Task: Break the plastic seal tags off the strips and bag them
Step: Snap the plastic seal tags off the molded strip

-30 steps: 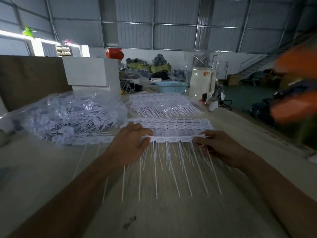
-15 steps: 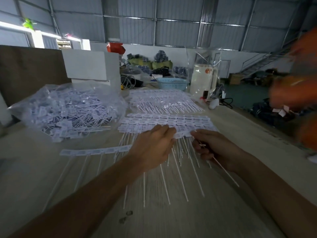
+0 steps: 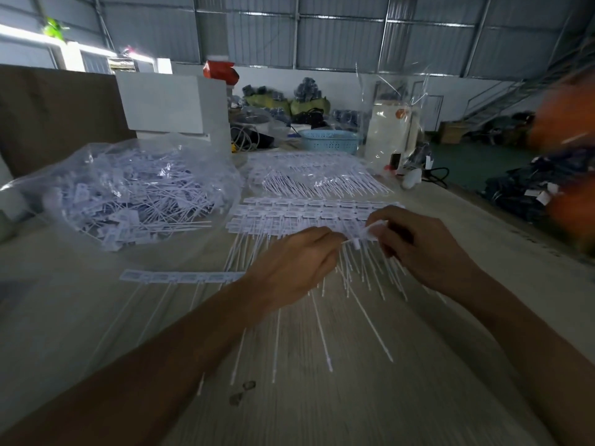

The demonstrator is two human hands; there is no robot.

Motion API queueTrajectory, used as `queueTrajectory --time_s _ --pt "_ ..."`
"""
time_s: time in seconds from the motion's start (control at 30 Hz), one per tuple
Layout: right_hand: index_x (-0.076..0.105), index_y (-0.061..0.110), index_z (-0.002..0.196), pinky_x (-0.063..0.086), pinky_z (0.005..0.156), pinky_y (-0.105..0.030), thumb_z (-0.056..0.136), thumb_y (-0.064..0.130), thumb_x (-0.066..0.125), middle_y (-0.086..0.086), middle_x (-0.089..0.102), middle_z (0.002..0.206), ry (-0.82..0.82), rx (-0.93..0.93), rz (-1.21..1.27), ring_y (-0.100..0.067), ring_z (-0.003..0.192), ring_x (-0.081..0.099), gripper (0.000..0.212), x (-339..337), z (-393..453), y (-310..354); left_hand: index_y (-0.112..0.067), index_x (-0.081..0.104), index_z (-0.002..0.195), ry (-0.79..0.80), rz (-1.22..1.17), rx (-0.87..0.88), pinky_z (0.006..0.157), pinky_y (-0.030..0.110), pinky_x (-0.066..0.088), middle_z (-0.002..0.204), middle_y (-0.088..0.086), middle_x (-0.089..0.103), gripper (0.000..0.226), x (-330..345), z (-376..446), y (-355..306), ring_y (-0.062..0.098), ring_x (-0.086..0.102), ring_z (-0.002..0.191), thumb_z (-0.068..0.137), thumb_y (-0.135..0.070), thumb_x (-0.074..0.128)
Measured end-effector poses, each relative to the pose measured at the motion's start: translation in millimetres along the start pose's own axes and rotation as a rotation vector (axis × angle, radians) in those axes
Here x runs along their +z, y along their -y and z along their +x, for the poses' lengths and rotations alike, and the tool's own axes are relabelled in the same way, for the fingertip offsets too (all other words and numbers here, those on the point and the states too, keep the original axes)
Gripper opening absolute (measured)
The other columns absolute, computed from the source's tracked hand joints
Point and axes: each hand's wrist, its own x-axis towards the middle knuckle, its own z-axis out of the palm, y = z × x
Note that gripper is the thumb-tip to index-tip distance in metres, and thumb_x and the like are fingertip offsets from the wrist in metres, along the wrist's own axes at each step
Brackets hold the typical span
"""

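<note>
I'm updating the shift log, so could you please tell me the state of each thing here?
Left hand: pinching a tag.
Right hand: pinching the same tag.
Tag: held between both hands.
Bag: lying on the table, full of loose tags.
Short strip: flat, tags still joined.
Stacked strips: flat, unbroken.

The left hand (image 3: 294,265) has moved right, off the short strip (image 3: 182,277), which now lies alone on its left. Both hands now meet, and the right hand (image 3: 425,249) pinches one tag (image 3: 370,231) lifted between them.
</note>
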Motion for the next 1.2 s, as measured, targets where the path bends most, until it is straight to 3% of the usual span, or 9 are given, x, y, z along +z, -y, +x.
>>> queueTrajectory --time_s 0.13,0.27,0.4,0.7,0.83,0.97,1.03,1.1,1.2 --pt "0.062 0.029 0.102 0.042 0.051 -0.010 0.102 0.014 0.053 0.002 0.065 0.067 -0.134 0.170 -0.001 -0.006 0.053 0.057 0.017 -21 2 -15 -0.001 0.067 0.112 -0.024 -0.045 0.038 0.069 0.043 0.056 0.098 0.010 0.068 0.023 -1 -2 -10 0.024 0.064 0.083 0.099 -0.012 0.052" --pt "0.071 0.034 0.102 0.036 0.045 -0.018 0.103 0.017 0.050 0.003 0.060 0.064 0.045 0.354 0.350 -0.005 0.049 0.044 0.027 -17 -1 -2 -0.009 0.066 0.118 -0.076 -0.084 -0.031 0.071 0.040 0.051 0.102 0.004 0.068 0.024 -2 -1 -10 0.020 0.058 0.090 0.098 -0.019 0.059" --pt "0.073 0.015 0.100 0.035 0.047 -0.019 0.097 0.039 0.053 0.002 0.051 0.065 0.282 0.347 0.546 -0.007 0.051 0.041 0.032 1 -4 23 -0.016 0.067 0.116 -0.081 -0.089 -0.061 0.075 0.038 0.048 0.102 0.000 0.068 0.021 -3 0 -9 0.017 0.056 0.091 0.098 -0.023 0.060" --pt "0.068 -0.001 0.096 0.032 0.047 -0.017 0.098 0.021 0.059 -0.002 0.042 0.063 0.196 0.457 0.709 -0.009 0.050 0.034 0.024 5 -5 27 -0.016 0.066 0.114 -0.034 -0.064 -0.114 0.075 0.041 0.050 0.100 0.000 0.069 0.019 -9 -4 -1 0.020 0.059 0.093 0.097 -0.023 0.061" --pt "0.074 0.019 0.098 0.042 0.054 -0.020 0.094 0.027 0.064 0.001 0.061 0.070 0.145 0.154 0.253 -0.011 0.055 0.050 0.014 0 -3 26 -0.015 0.065 0.114 -0.006 -0.042 -0.115 0.072 0.039 0.050 0.099 0.004 0.068 0.018 -7 -3 0 0.023 0.059 0.088 0.100 -0.015 0.053" --pt "0.069 0.012 0.097 0.042 0.066 -0.013 0.095 0.016 0.064 -0.001 0.069 0.089 -0.008 -0.086 -0.137 -0.007 0.069 0.058 0.006 0 -1 16 -0.012 0.073 0.105 -0.048 -0.169 -0.159 0.078 0.035 0.056 0.098 0.004 0.074 0.022 -4 -3 1 0.017 0.069 0.088 0.093 0.000 0.058" --pt "0.064 0.019 0.093 0.046 0.065 -0.012 0.098 0.018 0.060 0.005 0.066 0.081 -0.024 0.048 -0.023 -0.006 0.068 0.060 0.007 -4 0 10 -0.010 0.073 0.103 -0.078 -0.221 -0.146 0.077 0.030 0.052 0.095 0.002 0.075 0.016 -5 -3 0 0.013 0.066 0.086 0.096 -0.011 0.059" --pt "0.062 0.016 0.095 0.059 0.067 -0.029 0.102 0.021 0.053 -0.002 0.065 0.076 0.046 0.283 0.261 -0.016 0.067 0.065 0.013 -5 0 8 -0.009 0.071 0.101 -0.101 -0.231 -0.135 0.076 0.031 0.045 0.092 0.001 0.073 0.017 -7 -2 -1 0.011 0.059 0.084 0.095 -0.021 0.060" --pt "0.057 0.006 0.093 0.051 0.043 -0.035 0.105 0.022 0.047 -0.012 0.063 0.070 0.152 0.428 0.406 -0.030 0.051 0.058 0.023 6 -4 18 -0.017 0.070 0.105 -0.081 -0.235 -0.147 0.077 0.030 0.043 0.094 -0.006 0.070 0.016 -8 0 -7 0.010 0.058 0.086 0.093 -0.026 0.065"
